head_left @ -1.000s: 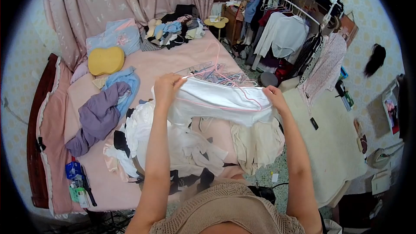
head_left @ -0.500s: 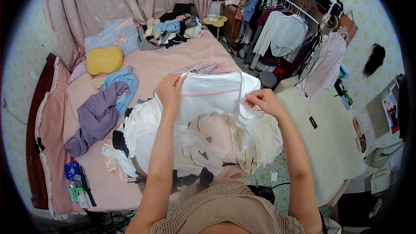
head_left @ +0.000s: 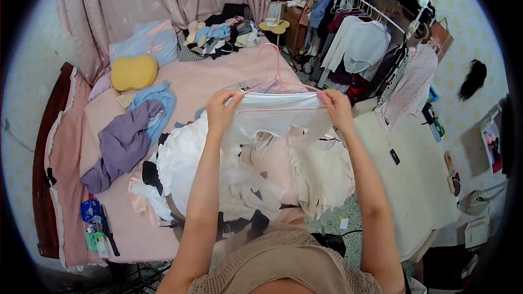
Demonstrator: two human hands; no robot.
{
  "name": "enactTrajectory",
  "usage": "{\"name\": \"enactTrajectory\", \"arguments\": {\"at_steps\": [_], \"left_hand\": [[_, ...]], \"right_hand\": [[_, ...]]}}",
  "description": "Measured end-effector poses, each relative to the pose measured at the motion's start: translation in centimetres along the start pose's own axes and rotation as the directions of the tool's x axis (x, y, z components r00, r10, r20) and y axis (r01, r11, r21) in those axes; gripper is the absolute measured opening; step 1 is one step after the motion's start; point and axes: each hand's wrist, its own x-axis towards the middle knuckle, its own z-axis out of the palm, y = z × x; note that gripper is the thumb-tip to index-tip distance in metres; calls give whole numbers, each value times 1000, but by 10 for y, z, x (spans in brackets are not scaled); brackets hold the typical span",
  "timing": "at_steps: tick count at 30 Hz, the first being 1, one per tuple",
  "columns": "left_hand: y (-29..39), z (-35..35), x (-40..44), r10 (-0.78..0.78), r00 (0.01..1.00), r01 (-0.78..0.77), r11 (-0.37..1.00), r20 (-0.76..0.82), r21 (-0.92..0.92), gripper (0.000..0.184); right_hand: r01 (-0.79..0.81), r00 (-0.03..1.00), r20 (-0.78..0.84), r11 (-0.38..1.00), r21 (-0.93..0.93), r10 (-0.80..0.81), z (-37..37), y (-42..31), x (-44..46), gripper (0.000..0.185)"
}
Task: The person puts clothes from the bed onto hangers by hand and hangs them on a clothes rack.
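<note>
A white garment (head_left: 267, 122), thin and partly see-through, hangs on a pink clothes hanger (head_left: 278, 69) over the bed. My left hand (head_left: 222, 113) is closed on the garment and hanger at the left shoulder end. At the right shoulder end my right hand (head_left: 336, 110) pinches the fabric against the hanger. The hanger's hook points away from me, and its lower bar shows through the cloth. Below the hands lies a heap of white clothes (head_left: 182, 155), with a cream garment (head_left: 321, 174) to its right.
A purple cloth (head_left: 122, 139) and a yellow cushion (head_left: 133, 73) lie on the pink bed (head_left: 199, 79). More clothes (head_left: 218, 35) are piled at its far end. A clothes rack (head_left: 370, 8) full of garments stands back right, beyond a cream-covered surface (head_left: 406, 185).
My right hand has moved slightly up and right, from the loose fabric onto the hanger's end. The garment now stretches evenly between both hands, and the hanger has shifted a little to the right.
</note>
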Motion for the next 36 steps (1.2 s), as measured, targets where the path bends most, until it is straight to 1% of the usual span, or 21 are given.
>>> {"name": "enactTrajectory", "arguments": {"at_steps": [1, 2, 3, 4, 5, 8, 10, 12, 17, 19, 20, 22, 23, 24, 25, 26, 28, 29, 31, 34, 36], "left_hand": [[-2, -1, 0, -38, 997, 48, 985, 64, -163, 20], [-7, -1, 2, -42, 997, 52, 986, 61, -161, 20], [-13, -2, 4, -86, 994, 100, 953, 61, -287, 24], [-18, -3, 4, -129, 990, 144, 902, 65, -408, 27], [-22, -4, 3, -129, 990, 143, 902, 61, -407, 27], [-24, -8, -3, -210, 977, 208, 908, 35, -364, 31], [-30, -13, -6, -341, 922, 385, 863, 184, -328, 27], [-32, -12, -8, -323, 927, 372, 853, 189, -366, 23], [-24, -10, -6, -332, 933, 360, 829, 142, -428, 16], [-21, -8, -5, -432, 900, 405, 778, 59, -481, 18], [-20, -7, -5, -431, 900, 405, 777, 61, -481, 18], [-19, -5, -5, -466, 884, 385, 678, 39, -626, 18], [-19, -6, -5, -466, 884, 386, 678, 39, -626, 18], [-20, -7, -6, -476, 874, 428, 662, 95, -615, 19], [-20, -8, -7, -485, 861, 470, 645, 151, -602, 20], [-20, -8, -7, -486, 861, 471, 645, 152, -602, 20], [-19, -7, -9, -435, 836, 543, 571, 334, -616, 22], [-18, -6, -10, -434, 837, 542, 571, 334, -616, 22], [-18, -5, -13, -368, 852, 520, 681, 374, -515, 22], [-18, -6, -14, -353, 818, 549, 717, 455, -430, 24], [-24, -6, -15, -364, 808, 551, 746, 463, -374, 26]], "right_hand": [[-1, 1000, 5, 1000, 4, 1, -2, 2, 1, 20], [95, 992, -74, 994, -45, -98, -6, 4, 3, 20], [188, 968, -147, 977, -102, -202, -10, 3, 5, 20], [186, 972, -125, 977, -102, -198, -14, 0, 5, 21], [191, 972, -123, 977, -100, -202, -15, 2, 5, 21], [104, 981, -167, 995, 0, -103, -17, 9, 0, 22], [69, 980, -191, 997, 20, -64, -14, 28, -1, 23], [7, 982, -188, 999, 41, 1, -16, 43, -3, 26], [21, 990, -143, 999, 30, -17, -24, 43, -9, 26], [21, 992, -123, 1000, 8, -20, -27, 40, -9, 26], [41, 985, -166, 999, 8, -39, -29, 41, -10, 26], [60, 976, -211, 998, 5, -58, -32, 46, -9, 26], [51, 979, -201, 996, 70, -36, -31, 52, -9, 25], [40, 982, -189, 990, 135, -14, -31, 53, -9, 25], [39, 982, -189, 990, 135, -13, -32, 55, -9, 25], [6, 990, -138, 980, 199, 22, -32, 56, -10, 25], [-30, 995, -84, 965, 259, 53, -35, 52, -12, 25], [-53, 995, -72, 958, 282, 76, -35, 50, -12, 25], [-71, 994, -62, 950, 304, 94, -34, 48, -12, 25], [-77, 991, -81, 950, 302, 106, -35, 49, -16, 25], [-119, 986, -64, 914, 389, 155, -38, 50, -12, 25]]}}
